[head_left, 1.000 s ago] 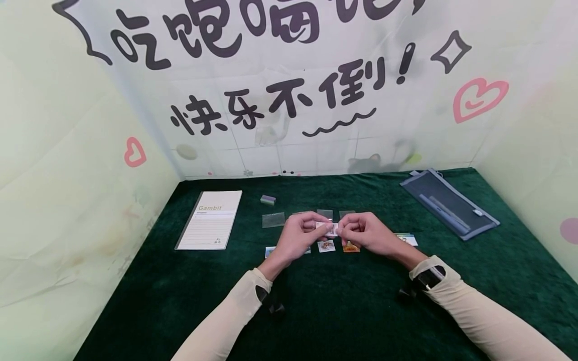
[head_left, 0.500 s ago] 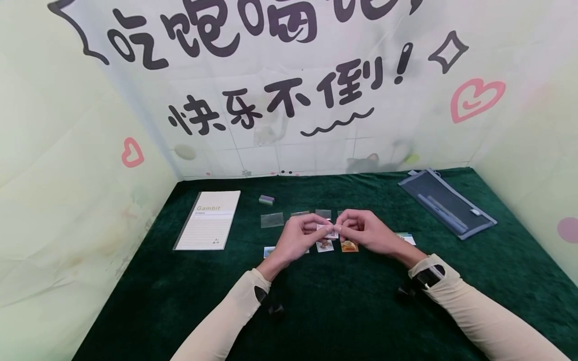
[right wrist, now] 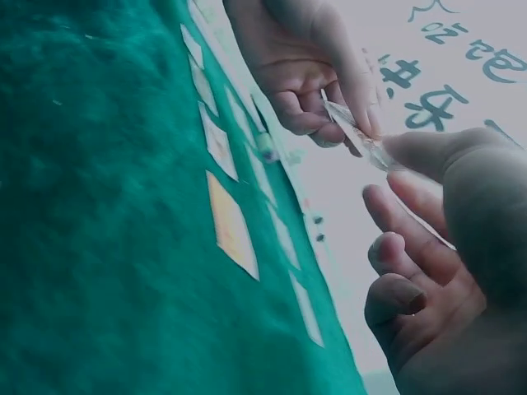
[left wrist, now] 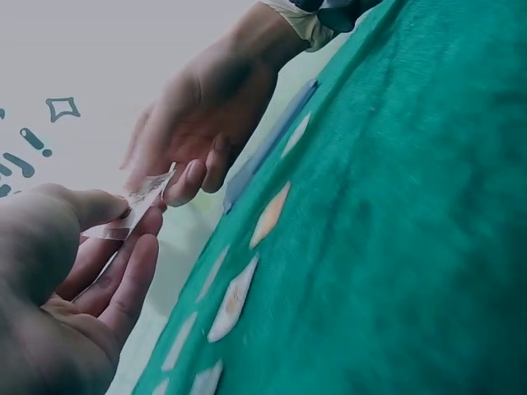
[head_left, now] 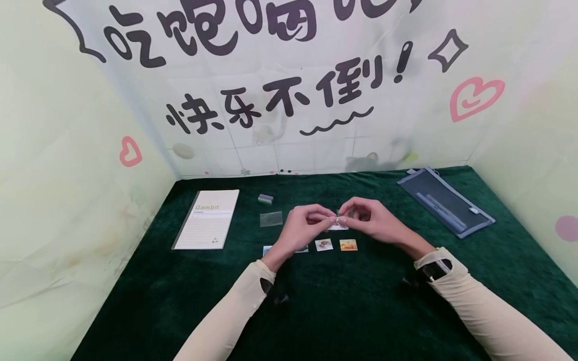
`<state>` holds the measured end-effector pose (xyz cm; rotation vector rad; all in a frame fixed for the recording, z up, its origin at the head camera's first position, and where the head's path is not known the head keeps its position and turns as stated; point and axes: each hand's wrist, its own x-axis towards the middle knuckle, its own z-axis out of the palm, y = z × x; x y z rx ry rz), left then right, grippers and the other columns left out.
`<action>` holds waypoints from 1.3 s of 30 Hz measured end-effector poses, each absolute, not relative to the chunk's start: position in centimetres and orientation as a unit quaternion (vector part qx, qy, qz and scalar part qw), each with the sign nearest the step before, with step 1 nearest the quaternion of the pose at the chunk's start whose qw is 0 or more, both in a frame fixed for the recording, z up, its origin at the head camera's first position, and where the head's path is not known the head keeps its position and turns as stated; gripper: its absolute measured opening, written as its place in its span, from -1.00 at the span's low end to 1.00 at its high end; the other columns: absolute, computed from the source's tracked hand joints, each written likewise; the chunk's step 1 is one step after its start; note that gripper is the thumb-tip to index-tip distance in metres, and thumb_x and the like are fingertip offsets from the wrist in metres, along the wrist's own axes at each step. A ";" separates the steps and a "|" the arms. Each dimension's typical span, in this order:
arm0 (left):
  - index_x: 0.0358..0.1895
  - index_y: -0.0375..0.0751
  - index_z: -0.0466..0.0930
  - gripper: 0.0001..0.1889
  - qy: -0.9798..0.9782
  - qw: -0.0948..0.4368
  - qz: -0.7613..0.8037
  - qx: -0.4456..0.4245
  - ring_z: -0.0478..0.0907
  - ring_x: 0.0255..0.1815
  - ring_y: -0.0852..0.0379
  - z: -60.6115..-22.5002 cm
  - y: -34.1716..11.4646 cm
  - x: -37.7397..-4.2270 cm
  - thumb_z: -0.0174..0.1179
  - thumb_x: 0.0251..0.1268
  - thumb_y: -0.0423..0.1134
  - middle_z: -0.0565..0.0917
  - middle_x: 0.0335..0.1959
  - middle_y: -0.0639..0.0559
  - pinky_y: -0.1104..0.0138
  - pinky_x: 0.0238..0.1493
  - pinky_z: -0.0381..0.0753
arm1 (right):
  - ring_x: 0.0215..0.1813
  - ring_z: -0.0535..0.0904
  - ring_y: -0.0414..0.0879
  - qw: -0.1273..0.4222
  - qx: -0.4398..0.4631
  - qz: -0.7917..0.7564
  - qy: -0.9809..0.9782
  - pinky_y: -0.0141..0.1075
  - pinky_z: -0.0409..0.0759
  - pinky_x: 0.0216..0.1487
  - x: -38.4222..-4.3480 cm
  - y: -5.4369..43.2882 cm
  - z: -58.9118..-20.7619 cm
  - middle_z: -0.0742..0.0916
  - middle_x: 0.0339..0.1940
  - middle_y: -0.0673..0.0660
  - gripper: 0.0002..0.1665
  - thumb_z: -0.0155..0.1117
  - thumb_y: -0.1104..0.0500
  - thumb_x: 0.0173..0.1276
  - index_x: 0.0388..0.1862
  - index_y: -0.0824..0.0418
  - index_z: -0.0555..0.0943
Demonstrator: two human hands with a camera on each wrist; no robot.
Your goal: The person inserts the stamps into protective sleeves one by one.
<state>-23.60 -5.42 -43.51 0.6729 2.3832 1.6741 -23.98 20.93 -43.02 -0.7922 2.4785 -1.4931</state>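
Observation:
Between both hands, above the table, is a small picture card point(head_left: 339, 227) with a clear, shiny film about it. My left hand point(head_left: 303, 226) pinches one side between thumb and fingertips; my right hand point(head_left: 378, 220) pinches the other with thumb and index finger. In the left wrist view the pale card point(left wrist: 142, 204) is tilted, partly covered by the fingertips. Below the hands lie a white-bordered picture card point(head_left: 323, 245) and an orange picture card point(head_left: 348, 245). Two further cards to their left are partly hidden by my left hand and wrist.
A clear plastic sleeve point(head_left: 271, 219) lies left of the hands; more flat pieces point(right wrist: 282, 234) form a row in the right wrist view. Farther out are a notebook point(head_left: 205, 220), a small purple-green block point(head_left: 265, 199) and a blue zip pouch point(head_left: 444, 200). Fabric walls surround the table.
Both hands have moved slightly up and away from me with the card, uncovering the orange card. The right hand's fingers have spread into a rounder arch, and the right forearm now hides the pale cards beyond it.

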 end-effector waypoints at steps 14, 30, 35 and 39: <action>0.01 0.08 0.84 -0.88 0.824 0.127 0.485 0.263 0.77 -0.09 0.36 -43.2 0.0 -24.7 0.36 0.58 -0.14 0.86 -0.07 0.17 0.40 0.04 0.77 | -0.26 0.65 -0.03 0.122 -0.256 -0.431 0.857 -0.29 0.62 -0.25 -24.6 26.7 -42.8 0.81 -0.20 0.07 -0.86 0.38 0.10 0.60 0.06 0.03 0.74; 0.26 -0.12 0.70 -0.67 0.844 0.144 0.429 0.289 0.74 -0.26 0.45 -43.9 3.2 -24.5 0.41 0.50 -0.28 0.88 -0.13 0.09 0.53 -0.11 0.72 | -0.33 0.66 -0.09 0.173 -0.279 -0.392 0.859 -0.32 0.66 -0.27 -25.0 28.5 -44.3 0.81 -0.27 0.04 -0.93 0.46 0.07 0.55 -0.11 0.02 0.77; 0.20 -0.13 0.73 -0.70 0.850 0.144 0.416 0.291 0.75 -0.26 0.45 -43.8 3.4 -24.6 0.44 0.48 -0.26 0.90 -0.16 0.10 0.52 -0.05 0.73 | -0.31 0.67 -0.08 0.183 -0.277 -0.387 0.860 -0.31 0.67 -0.24 -25.0 28.6 -44.2 0.82 -0.27 0.04 -0.93 0.45 0.08 0.55 -0.10 0.03 0.78; 0.14 -0.14 0.76 -0.73 0.857 0.139 0.399 0.295 0.72 -0.28 0.46 -43.9 3.6 -24.5 0.46 0.46 -0.25 0.88 -0.20 0.13 0.54 -0.07 0.71 | -0.31 0.67 -0.05 0.191 -0.279 -0.388 0.858 -0.30 0.67 -0.25 -25.0 28.7 -44.1 0.81 -0.28 0.06 -0.92 0.44 0.08 0.56 -0.10 0.05 0.78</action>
